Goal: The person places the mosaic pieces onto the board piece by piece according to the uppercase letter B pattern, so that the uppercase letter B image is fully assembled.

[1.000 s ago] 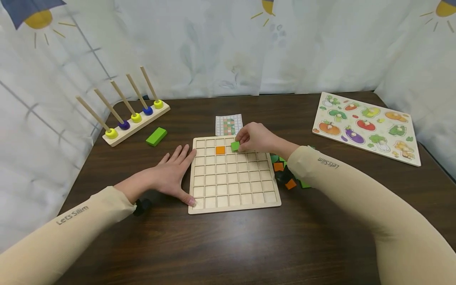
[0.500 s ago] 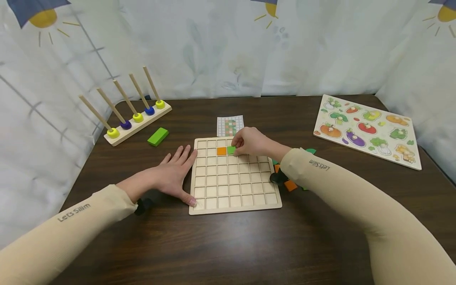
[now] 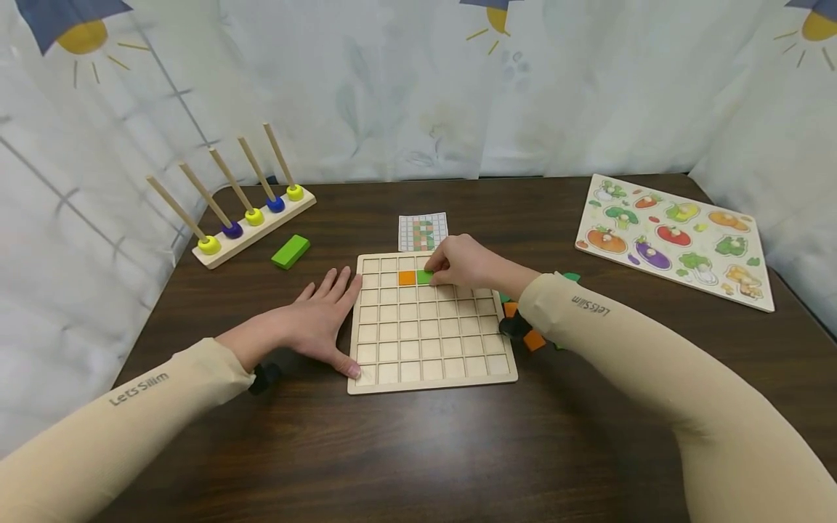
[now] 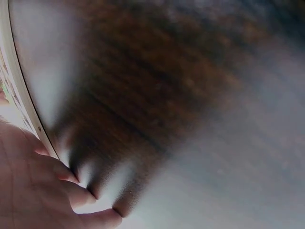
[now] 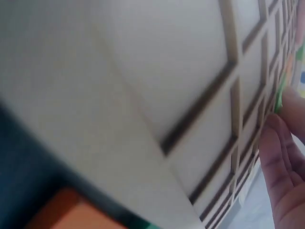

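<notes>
The right hand's (image 3: 461, 263) fingers pinch a green tile (image 3: 423, 277) at a cell of the gridded board (image 3: 409, 330) below them. Just left of the tile sits an orange tile (image 3: 407, 278); just beyond the fingers lies a printed card (image 3: 423, 232). The left hand's (image 3: 320, 319) fingers spread, grasping nothing — thumb on the board's corner — with a green block (image 3: 290, 251) beyond their tips.

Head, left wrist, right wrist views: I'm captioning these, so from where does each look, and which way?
Head: on the head, facing forward and down at the grid board; both sleeves, left hand, right hand.
Left wrist: on that wrist, facing the table beside the board; left hand at lower left.
Right wrist: on that wrist, facing across the board; right hand at right edge.
Shared by head and right wrist: the green tile the right hand holds.
</notes>
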`<state>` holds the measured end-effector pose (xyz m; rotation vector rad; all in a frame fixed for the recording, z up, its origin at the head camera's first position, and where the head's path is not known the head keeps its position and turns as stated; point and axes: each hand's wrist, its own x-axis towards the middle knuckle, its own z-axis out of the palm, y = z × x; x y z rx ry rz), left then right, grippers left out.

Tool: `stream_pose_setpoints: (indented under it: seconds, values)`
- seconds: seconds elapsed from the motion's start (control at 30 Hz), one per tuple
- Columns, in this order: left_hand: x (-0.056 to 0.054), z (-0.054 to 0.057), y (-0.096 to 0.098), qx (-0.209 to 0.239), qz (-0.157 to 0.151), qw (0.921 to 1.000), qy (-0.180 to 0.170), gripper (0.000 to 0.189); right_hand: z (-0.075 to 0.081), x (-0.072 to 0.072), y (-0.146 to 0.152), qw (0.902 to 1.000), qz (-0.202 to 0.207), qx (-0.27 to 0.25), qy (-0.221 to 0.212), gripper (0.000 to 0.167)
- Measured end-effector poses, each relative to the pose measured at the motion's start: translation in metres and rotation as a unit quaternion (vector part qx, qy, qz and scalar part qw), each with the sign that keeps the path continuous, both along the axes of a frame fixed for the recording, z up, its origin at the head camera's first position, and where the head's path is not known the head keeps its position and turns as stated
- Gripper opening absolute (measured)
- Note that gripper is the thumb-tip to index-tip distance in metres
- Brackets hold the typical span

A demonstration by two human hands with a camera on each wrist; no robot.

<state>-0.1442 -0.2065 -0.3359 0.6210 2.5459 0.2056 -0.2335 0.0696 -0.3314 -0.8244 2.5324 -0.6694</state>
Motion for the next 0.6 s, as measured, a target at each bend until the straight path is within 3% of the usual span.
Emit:
stream_pose_setpoints:
  seconds: [0.2,0.4,0.6]
  values:
    - [0.000,-0.001,-0.001,0.003,0.002,1.0000,0.000,0.149,0.006,0.001,0.014,0.9997,0.006,-0.024,0.002,0.032]
    - [0.000,0.000,0.000,0.004,0.004,1.0000,-0.005,0.149,0.014,0.000,0.052,0.9973,-0.038,-0.055,0.031,0.029]
    - [-0.001,0.002,-0.001,0.003,0.006,0.9999,-0.010,0.149,0.011,-0.005,0.099,0.9936,-0.090,-0.043,0.054,0.025]
